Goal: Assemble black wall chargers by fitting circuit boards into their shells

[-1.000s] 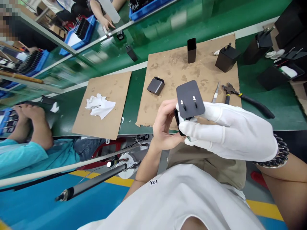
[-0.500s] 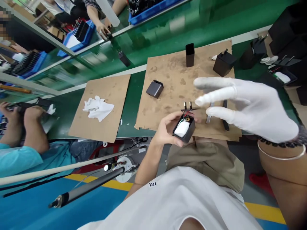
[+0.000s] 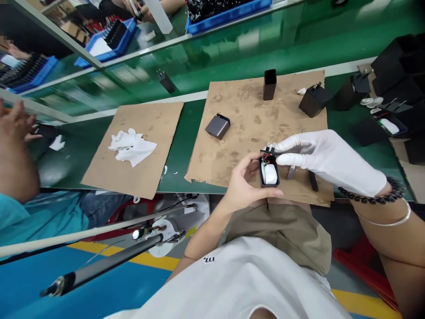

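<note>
My bare left hand [image 3: 244, 184] is wrapped round a small black charger housing [image 3: 268, 173], held open side up with a white block showing inside. A lid with two metal prongs [image 3: 269, 149] stands at the housing's far edge on short wires. My white-gloved right hand [image 3: 327, 159] reaches in from the right, its fingers stretched and its fingertips touching that pronged lid. Both hands hover over the near edge of a brown cardboard sheet [image 3: 242, 110].
On that cardboard lie a grey charger body [image 3: 217, 126], an upright black shell [image 3: 269, 84], a black charger with prongs [image 3: 314, 99], and tools partly under my right hand. A second cardboard [image 3: 139, 133] bears a crumpled white cloth [image 3: 131, 146]. A co-worker's arm [image 3: 15, 150] sits far left.
The right hand held the pronged lid over the housing, lifted away open, and has now come back down with its fingertips on the lid. The left hand turned the housing open side up.
</note>
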`<state>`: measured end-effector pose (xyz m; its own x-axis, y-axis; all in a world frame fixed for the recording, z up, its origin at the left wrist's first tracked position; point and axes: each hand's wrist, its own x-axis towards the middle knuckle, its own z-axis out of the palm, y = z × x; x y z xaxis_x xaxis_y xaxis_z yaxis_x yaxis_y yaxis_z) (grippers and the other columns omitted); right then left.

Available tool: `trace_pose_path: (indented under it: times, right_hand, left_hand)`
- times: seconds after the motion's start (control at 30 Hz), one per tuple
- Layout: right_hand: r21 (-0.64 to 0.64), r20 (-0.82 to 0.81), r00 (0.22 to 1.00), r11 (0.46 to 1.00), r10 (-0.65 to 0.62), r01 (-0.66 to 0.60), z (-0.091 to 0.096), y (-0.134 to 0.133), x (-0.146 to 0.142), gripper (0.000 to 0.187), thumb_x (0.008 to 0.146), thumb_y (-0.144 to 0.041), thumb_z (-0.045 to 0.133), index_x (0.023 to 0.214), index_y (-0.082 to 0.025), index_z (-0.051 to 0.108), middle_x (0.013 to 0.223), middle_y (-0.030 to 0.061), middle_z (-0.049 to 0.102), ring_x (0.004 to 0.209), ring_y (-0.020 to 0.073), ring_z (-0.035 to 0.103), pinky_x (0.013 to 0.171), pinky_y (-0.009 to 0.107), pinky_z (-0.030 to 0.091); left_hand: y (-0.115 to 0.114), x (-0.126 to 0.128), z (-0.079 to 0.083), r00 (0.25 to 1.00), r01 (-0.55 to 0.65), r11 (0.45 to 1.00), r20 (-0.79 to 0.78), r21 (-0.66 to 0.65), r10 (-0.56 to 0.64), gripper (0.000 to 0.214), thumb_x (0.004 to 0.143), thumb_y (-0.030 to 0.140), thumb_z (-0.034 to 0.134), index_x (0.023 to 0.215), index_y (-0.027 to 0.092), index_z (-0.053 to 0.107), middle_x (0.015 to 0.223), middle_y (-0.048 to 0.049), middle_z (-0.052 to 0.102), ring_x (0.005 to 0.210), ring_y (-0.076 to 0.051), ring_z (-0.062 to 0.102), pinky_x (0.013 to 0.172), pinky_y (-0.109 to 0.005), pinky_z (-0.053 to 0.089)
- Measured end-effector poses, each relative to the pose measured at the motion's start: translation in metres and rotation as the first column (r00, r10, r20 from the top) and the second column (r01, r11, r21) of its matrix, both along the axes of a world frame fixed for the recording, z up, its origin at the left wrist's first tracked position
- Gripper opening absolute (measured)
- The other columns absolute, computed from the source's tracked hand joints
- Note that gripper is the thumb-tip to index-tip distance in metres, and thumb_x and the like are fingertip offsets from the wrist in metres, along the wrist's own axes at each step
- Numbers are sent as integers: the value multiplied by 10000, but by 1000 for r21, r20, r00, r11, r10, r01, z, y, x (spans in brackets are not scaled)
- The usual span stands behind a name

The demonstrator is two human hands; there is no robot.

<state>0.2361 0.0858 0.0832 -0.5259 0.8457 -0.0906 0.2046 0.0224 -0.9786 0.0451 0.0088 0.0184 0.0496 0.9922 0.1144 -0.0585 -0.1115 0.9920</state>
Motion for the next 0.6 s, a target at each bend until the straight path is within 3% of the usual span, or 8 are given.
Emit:
trace_pose_path:
  times: [0.23,0.33,0.4,0.47,0.5,0.53,0.6]
  right_hand:
    - [47,68,996,997,-59,56,-4,-2,4,290,798,-427,844,1008,-226,841,962,28,817,943,281,777,921,421,637]
    - [238,126,979,963,-161,128,-10,-7,6,176,806,-339,840,952,-240,839,1010,29,820,947,271,781,917,405,641]
    - [529,202,933,835,-299,153,-15,-15,1,120,861,-292,787,955,-235,837,1032,44,821,963,267,780,909,399,637]
    - [776,283,847,627,-451,74,-19,-27,-7,139,923,-265,719,974,-202,832,1061,76,818,957,270,775,882,403,632]
    - [841,316,795,541,-517,17,-22,-33,-13,159,945,-255,690,977,-181,828,1066,92,816,935,272,773,848,404,630]
    - [873,346,744,486,-572,-32,-24,-39,-18,179,960,-249,668,984,-163,823,1059,106,815,901,273,768,802,401,626]
    - [885,397,655,458,-642,-87,-28,-48,-28,202,974,-240,640,1002,-143,814,1033,123,815,840,275,757,730,400,614]
  left_hand:
    - [10,27,-17,971,-192,980,-134,47,197,671,613,335,993,1142,206,601,1144,-72,712,1116,-263,687,1002,-390,547]
    - [14,35,-21,937,-274,959,-204,74,284,667,609,270,989,1155,215,610,1153,-69,723,1124,-271,690,989,-393,547]
    - [15,42,-20,903,-338,936,-247,99,352,635,631,237,962,1163,219,615,1153,-69,730,1122,-273,692,979,-397,548]
    - [16,48,-19,865,-390,912,-291,126,409,565,672,194,904,1159,217,619,1132,-67,733,1095,-269,698,948,-392,557]
    - [15,51,-18,846,-412,900,-309,141,435,516,701,176,864,1154,215,620,1122,-68,732,1080,-265,701,929,-387,563]
    - [15,54,-17,828,-431,889,-324,155,458,462,734,166,822,1147,214,620,1113,-70,731,1065,-261,704,905,-380,568]
    - [14,56,-16,808,-447,879,-348,164,476,349,810,173,740,1134,220,618,1106,-75,730,1044,-255,708,854,-368,572]
